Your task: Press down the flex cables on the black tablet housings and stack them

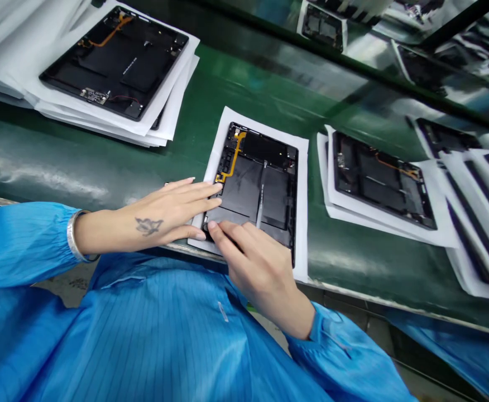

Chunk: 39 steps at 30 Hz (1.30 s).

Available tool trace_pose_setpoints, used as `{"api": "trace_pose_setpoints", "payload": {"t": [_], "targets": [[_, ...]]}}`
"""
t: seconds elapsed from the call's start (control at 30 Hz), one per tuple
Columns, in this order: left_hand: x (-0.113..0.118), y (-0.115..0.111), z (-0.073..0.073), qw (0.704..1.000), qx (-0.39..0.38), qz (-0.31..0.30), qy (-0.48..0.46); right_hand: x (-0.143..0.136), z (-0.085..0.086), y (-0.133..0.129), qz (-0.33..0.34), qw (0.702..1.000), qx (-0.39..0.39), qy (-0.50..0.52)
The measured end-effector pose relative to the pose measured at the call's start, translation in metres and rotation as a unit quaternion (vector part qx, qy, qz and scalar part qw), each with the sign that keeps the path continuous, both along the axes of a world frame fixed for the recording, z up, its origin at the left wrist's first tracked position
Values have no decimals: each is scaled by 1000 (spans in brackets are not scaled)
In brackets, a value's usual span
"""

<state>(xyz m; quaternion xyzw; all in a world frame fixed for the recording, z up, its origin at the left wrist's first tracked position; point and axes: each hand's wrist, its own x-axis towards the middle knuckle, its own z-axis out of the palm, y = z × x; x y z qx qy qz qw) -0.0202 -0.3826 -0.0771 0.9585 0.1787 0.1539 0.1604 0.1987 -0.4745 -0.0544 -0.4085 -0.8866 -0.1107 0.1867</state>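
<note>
An opened black tablet (265, 184) lies on a white sheet (302, 167) on the green belt (60, 156), with an orange flex cable (233, 159) along its left side. My left hand (164, 215) rests flat with its fingers spread, the fingertips touching the tablet's left edge. My right hand (253, 259) holds a thin silver tool (260, 204) whose tip points into the tablet's middle, while its forefinger presses at the tablet's near left corner. Both arms wear blue sleeves, and a silver bangle sits on the left wrist.
A second opened tablet (114, 61) sits on a stack of white sheets at the far left. More tablets on sheets (382, 178) line the belt to the right. A glossy rail runs along the far side. The belt's metal edge (353, 293) is near me.
</note>
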Motion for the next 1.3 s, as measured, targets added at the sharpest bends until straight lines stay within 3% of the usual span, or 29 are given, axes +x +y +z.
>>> {"api": "trace_pose_setpoints", "payload": {"t": [0.13,0.3,0.5,0.67,0.87,1.07,1.17,1.23,1.3], "targets": [[-1,1,-3,1000,18,0,-3,-3,15,3,32,991,50,-121],[-2,3,-6,999,45,-4,2,0,24,9,83,984,56,-149],[-1,3,-3,998,57,-10,4,-4,29,7,78,969,75,-220],[1,4,0,998,67,-8,7,-6,31,8,79,979,47,-181],[4,3,0,998,62,-13,11,-10,28,5,55,976,60,-203],[-4,4,-1,999,42,-17,7,6,12,8,27,994,36,-96],[-14,3,7,998,63,15,11,15,7,-2,-44,996,63,41],[-19,1,14,995,91,44,2,17,7,-12,-118,973,52,192],[-21,-3,20,992,118,47,-9,15,10,-21,-162,926,17,340]]}}
